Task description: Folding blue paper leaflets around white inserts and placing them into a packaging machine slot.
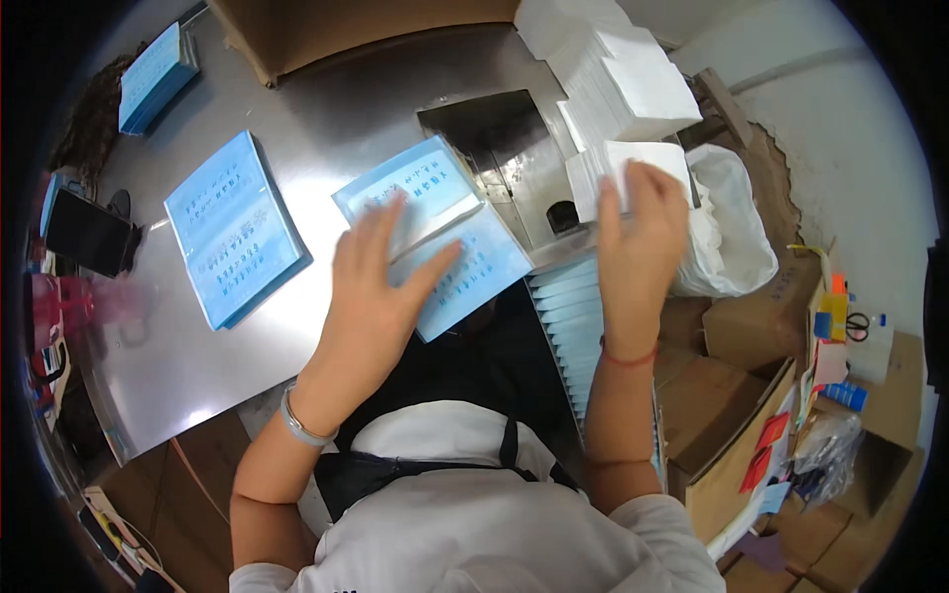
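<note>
An unfolded blue printed sleeve point(472, 267) lies on the steel table's front edge, with a pale fold line across its middle. Over it hovers or rests my left hand point(371, 282), its thumb and fingers spread and a little blurred; whether they touch the sleeve I cannot tell. My right hand point(643, 232) is at the near end of a stack of folded white paper sheets point(633, 84), thumb and fingers apart with white paper showing between them. To the left lies a thick pile of similar blue sleeves point(237, 232).
Another blue pile point(155, 79) stands at the far left, near a black phone-like device point(89, 232). A cardboard box point(366, 35) sits at the back. Right of the table are a white plastic bag point(741, 242), pale blue stacked sheets point(573, 316) and open cartons point(727, 415).
</note>
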`<action>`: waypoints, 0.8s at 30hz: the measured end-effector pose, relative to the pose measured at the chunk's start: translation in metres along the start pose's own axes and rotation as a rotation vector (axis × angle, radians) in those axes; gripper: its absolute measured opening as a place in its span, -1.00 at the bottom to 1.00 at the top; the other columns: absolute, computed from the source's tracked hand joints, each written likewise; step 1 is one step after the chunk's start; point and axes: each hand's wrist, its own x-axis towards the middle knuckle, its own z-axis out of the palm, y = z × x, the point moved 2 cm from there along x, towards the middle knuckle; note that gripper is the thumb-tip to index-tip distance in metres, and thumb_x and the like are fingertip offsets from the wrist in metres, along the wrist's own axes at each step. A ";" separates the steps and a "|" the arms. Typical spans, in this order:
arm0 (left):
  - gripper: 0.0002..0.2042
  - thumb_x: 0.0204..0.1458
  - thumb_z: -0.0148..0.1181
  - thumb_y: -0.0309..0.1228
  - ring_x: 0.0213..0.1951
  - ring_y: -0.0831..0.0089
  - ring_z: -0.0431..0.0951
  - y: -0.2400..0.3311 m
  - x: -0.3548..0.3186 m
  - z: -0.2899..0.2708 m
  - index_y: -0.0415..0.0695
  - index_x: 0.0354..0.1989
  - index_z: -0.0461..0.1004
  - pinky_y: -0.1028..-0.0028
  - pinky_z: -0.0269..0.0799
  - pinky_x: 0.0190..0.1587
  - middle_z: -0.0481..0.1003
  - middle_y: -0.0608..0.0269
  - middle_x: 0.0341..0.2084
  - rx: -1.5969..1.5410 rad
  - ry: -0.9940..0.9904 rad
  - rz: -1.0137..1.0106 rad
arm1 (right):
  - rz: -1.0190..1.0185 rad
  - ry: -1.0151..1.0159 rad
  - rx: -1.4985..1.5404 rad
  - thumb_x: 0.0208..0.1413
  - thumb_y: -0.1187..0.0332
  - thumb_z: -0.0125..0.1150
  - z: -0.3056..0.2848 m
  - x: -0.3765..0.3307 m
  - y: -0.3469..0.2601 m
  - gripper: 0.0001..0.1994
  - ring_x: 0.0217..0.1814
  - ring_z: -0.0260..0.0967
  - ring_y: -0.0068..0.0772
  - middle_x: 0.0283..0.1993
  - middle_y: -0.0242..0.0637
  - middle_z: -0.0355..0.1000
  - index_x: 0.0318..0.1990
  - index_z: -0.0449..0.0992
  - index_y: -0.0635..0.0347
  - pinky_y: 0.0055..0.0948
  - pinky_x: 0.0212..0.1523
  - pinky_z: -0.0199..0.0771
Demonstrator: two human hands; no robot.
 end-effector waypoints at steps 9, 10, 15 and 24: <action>-0.45 -0.14 0.36 0.08 0.07 0.00 0.32 -0.004 0.045 0.020 -0.10 -0.12 0.48 0.01 0.23 0.01 0.25 -0.28 0.23 0.093 -0.091 0.208 | -0.023 -0.220 0.015 0.01 0.58 0.22 -0.002 0.009 0.031 -0.75 -0.10 0.34 -0.08 -0.17 -0.13 0.42 -0.11 0.59 0.32 -0.22 -0.07 0.39; -0.45 -0.14 0.35 0.09 0.05 -0.04 0.36 -0.010 0.040 0.012 -0.10 -0.13 0.48 0.00 0.25 0.03 0.27 -0.29 0.22 0.133 -0.123 0.111 | -0.066 -0.262 0.034 -0.02 0.60 0.21 -0.006 0.013 0.038 -0.71 -0.10 0.35 -0.06 -0.16 -0.14 0.43 -0.09 0.57 0.33 -0.21 -0.05 0.38; -0.53 -0.17 0.40 -0.23 -0.14 0.07 0.50 -0.001 0.011 0.007 -0.11 -0.04 0.51 0.26 0.37 -0.07 0.34 -0.19 0.14 -0.144 -0.227 0.030 | -0.243 -0.121 0.061 -0.04 0.57 0.17 -0.010 0.006 0.020 -0.65 -0.01 0.43 -0.07 -0.05 -0.13 0.48 -0.04 0.60 0.21 -0.22 0.01 0.43; -0.37 -0.17 0.29 -0.66 -0.21 -0.02 0.59 0.016 0.034 0.008 -0.03 0.19 0.40 0.23 0.55 -0.10 0.23 -0.16 0.23 -0.384 -0.174 0.047 | -0.391 -0.704 0.206 0.03 0.42 0.16 0.073 -0.032 -0.039 -0.88 -0.24 0.53 -0.09 -0.31 -0.07 0.51 -0.28 0.56 0.16 -0.04 0.02 0.45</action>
